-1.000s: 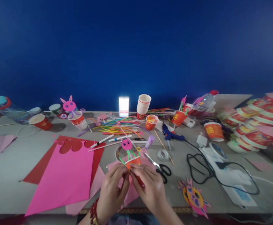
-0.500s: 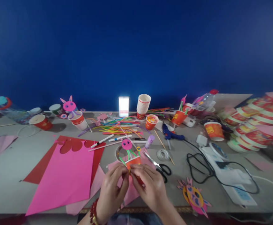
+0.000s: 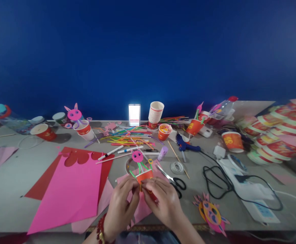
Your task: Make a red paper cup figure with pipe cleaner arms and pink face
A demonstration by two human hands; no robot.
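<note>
My left hand (image 3: 124,200) and my right hand (image 3: 163,199) meet low in the middle, thumbs and forefingers pinched together. Between their fingertips is a small yellow-orange piece (image 3: 141,187), mostly covered, so its exact kind is unclear. Just behind the fingers stands a red paper cup (image 3: 145,175), its lower part hidden by my hands. Green strips rise from this cup, one ending in a small yellow shape (image 3: 150,161). A round pink face cutout (image 3: 137,156) with eyes tops the strips. Pink paper (image 3: 140,214) lies under the cup.
Black-handled scissors (image 3: 173,179), clear tape (image 3: 176,167) and a blue glue gun (image 3: 187,145) lie to the right. Pink sheets (image 3: 71,186) are at left. Colourful strips (image 3: 130,135), a lit phone (image 3: 134,115) and stacked cups (image 3: 156,112) stand behind. A black cord (image 3: 214,183) curls at right.
Both hands keep almost the same pose in front of the cup. Slightly more of the yellow-orange piece shows between the fingertips.
</note>
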